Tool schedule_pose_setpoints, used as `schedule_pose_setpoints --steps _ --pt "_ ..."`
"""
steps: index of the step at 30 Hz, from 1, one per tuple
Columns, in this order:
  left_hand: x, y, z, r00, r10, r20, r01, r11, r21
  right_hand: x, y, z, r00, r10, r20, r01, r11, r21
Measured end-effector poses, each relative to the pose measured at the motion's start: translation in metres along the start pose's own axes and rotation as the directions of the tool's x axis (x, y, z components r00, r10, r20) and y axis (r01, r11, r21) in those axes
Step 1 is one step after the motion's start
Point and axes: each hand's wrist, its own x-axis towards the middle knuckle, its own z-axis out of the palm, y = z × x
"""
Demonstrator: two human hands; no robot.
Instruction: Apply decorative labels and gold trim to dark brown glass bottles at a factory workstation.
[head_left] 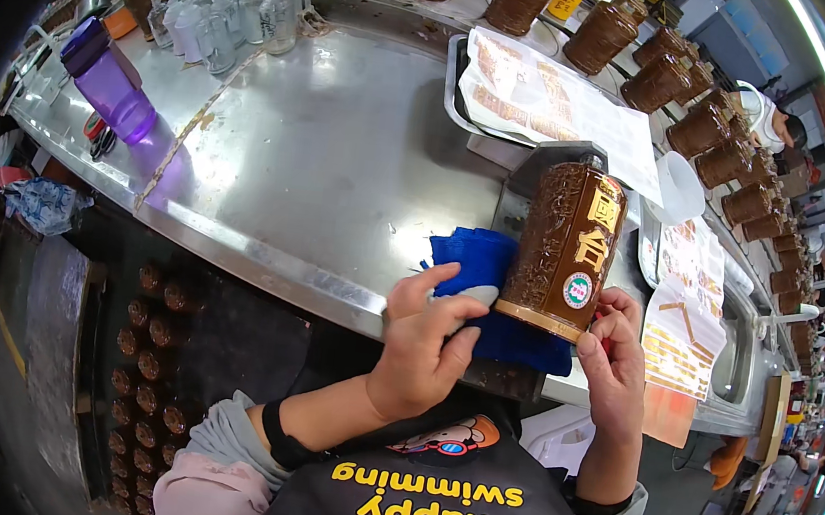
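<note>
A brown bottle [560, 243] with gold raised characters and a small round green-and-white label lies tilted in front of me, its base toward me. A gold band [537, 318] runs around its lower end. My right hand [615, 359] grips the bottle's lower right edge between thumb and fingers, at the end of the band. Just left of the base is my left hand [429, 340], its fingers bent and the thumb and index finger slightly apart, with nothing visible between them. Under the bottle is a blue cloth [478, 259], partly hidden; a metal stand [521, 183] shows behind the bottle.
Sheets of brown-and-gold labels [560, 102] lie on a tray beyond the bottle. More sheets with gold strips [680, 341] lie at right, near a sink [735, 362]. A white bowl [679, 190], purple water bottle [114, 85] and glass bottles [220, 31] stand on the steel table [314, 147]. Brown bottles [602, 36] line the far side.
</note>
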Motion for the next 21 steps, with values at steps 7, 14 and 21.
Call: schedule_pose_setpoints --steps 7,14,21 --pt "-0.004 -0.005 0.004 0.997 0.070 -0.029 -0.073 0.994 -0.085 0.001 -0.003 0.001 1.000 -0.009 0.002 0.009 1.000 -0.005" --pt "-0.004 -0.010 0.008 0.998 0.031 -0.046 -0.036 0.993 -0.113 0.000 0.000 -0.001 1.000 -0.014 0.006 0.014 1.000 0.020" --pt "0.014 -0.010 0.003 0.958 0.286 -0.007 -0.285 0.948 -0.140 0.001 -0.006 -0.004 0.999 -0.021 0.043 0.023 0.998 -0.053"
